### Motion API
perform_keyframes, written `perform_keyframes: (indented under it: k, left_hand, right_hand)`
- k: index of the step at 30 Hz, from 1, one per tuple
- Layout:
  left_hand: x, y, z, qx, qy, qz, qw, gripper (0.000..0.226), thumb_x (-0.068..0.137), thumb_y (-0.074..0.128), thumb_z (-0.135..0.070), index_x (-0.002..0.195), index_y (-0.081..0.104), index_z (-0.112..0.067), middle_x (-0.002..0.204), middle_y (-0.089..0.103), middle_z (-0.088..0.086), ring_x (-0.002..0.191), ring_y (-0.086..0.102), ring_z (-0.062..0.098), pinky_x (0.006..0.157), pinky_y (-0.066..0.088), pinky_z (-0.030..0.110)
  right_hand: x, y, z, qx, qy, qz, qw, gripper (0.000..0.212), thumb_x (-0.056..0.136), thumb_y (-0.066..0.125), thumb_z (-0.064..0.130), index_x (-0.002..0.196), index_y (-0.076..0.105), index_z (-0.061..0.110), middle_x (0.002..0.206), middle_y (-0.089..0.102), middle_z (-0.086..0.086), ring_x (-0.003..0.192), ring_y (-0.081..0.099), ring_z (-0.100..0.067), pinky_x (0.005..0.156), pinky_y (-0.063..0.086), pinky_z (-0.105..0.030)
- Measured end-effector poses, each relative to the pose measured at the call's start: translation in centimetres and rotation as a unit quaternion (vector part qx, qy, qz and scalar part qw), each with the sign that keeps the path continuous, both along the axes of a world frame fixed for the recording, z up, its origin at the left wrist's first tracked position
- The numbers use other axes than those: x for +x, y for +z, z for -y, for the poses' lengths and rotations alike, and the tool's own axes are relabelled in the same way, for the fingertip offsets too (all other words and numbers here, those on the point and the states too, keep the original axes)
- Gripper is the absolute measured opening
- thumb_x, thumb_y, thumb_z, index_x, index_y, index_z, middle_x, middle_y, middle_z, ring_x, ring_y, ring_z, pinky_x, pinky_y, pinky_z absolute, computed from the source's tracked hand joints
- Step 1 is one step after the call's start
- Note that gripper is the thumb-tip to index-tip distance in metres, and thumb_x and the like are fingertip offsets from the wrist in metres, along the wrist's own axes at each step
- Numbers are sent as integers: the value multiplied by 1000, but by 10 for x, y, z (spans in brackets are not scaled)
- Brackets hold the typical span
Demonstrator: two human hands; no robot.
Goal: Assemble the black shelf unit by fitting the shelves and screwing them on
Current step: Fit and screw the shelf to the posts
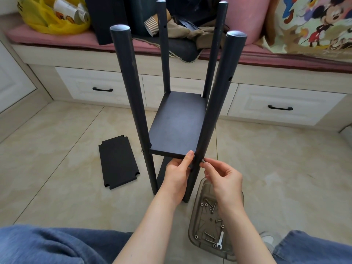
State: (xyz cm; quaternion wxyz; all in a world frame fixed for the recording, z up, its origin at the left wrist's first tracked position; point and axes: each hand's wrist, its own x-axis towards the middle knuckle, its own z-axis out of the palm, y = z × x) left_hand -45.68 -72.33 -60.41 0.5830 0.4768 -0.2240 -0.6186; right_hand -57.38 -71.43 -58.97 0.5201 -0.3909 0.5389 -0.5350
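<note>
**Hands set a screw into a half-built black shelf unit [177, 54] on a tiled floor [66, 178].**

The unit stands upright just in front of the seated person: four round matte-black posts, scuffed and capped grey, with one flat black shelf [177, 122] fitted between them low down. The left hand [177, 172] grips the shelf's near right corner, thumb on top. The right hand [222, 174] pinches a silver screw [203, 161] against the near right post [215, 103]. A loose notched panel [118, 161] lies to the left, and a tray [199, 225] of screws and a wrench [220, 242] sits below the right arm.
</note>
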Motion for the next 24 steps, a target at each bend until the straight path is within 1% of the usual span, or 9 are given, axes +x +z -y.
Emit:
perform_keyframes:
  k: [4, 8, 11, 13, 15, 18, 19, 21, 24]
  left_hand:
    - [0, 1, 0, 1, 3, -5, 1000, 39, 81, 69, -40, 109, 72, -13, 106, 77, 7, 100, 74, 20, 74, 56, 19]
    - [-1, 2, -1, 9, 7, -9, 1000, 32, 87, 68, -35, 108, 72, -11, 105, 77, 8, 99, 74, 20, 73, 56, 18]
    - [0, 2, 0, 11, 9, -20, 1000, 23, 95, 65, -26, 107, 72, -9, 105, 77, 10, 98, 74, 21, 72, 56, 18]
    - [0, 1, 0, 9, 7, -23, 1000, 22, 96, 64, -25, 108, 72, -9, 105, 77, 9, 97, 75, 21, 72, 56, 18]
    - [0, 1, 0, 7, 6, -22, 1000, 26, 94, 66, -29, 110, 72, -10, 105, 77, 8, 97, 75, 20, 73, 57, 19]
    - [0, 0, 0, 5, 2, -8, 1000, 44, 81, 70, -42, 113, 71, -12, 108, 77, 8, 103, 73, 23, 82, 55, 25]
    - [0, -1, 0, 5, 1, -3, 1000, 46, 78, 70, -44, 112, 71, -13, 108, 77, 8, 104, 72, 23, 84, 54, 26]
    - [0, -2, 1, 4, 1, -3, 1000, 47, 76, 71, -46, 111, 72, -15, 107, 77, 7, 104, 72, 23, 83, 54, 26]
    - [0, -3, 1, -1, 1, -10, 1000, 44, 77, 71, -46, 109, 73, -16, 107, 77, 6, 104, 73, 22, 82, 55, 24]
  right_hand:
    - [0, -1, 0, -10, 1, -20, 1000, 12, 87, 73, 9, 93, 77, 19, 86, 78, 5, 84, 73, -7, 73, 54, -14]
    - [0, -1, 0, 0, 2, 1, 1000, 13, 88, 72, 9, 93, 77, 20, 88, 78, 2, 85, 73, -8, 71, 54, -14]
    - [1, -2, 0, 4, -1, -2, 1000, 12, 87, 74, 10, 94, 77, 20, 87, 78, 4, 84, 73, -8, 71, 54, -14]
    - [2, -1, 0, 3, -6, -8, 1000, 12, 86, 75, 10, 93, 77, 20, 85, 77, 5, 82, 73, -7, 70, 53, -13]
    - [2, 0, -1, 2, -15, -17, 1000, 11, 85, 77, 12, 92, 76, 20, 84, 77, 5, 79, 73, -7, 68, 53, -13]
    - [1, 1, -2, 9, -33, -21, 999, 9, 83, 79, 16, 90, 74, 18, 82, 77, 3, 76, 73, -10, 64, 51, -12]
    - [0, 1, -2, 10, -35, -27, 999, 9, 83, 80, 17, 89, 74, 18, 81, 77, 3, 75, 73, -10, 63, 51, -12]
    - [-1, 2, -2, 5, -32, -50, 998, 8, 83, 79, 18, 88, 73, 17, 80, 76, 3, 76, 72, -10, 65, 52, -13]
    - [0, 2, -1, -16, -21, -97, 995, 7, 84, 78, 16, 87, 73, 20, 81, 76, 5, 79, 72, -7, 71, 53, -17]
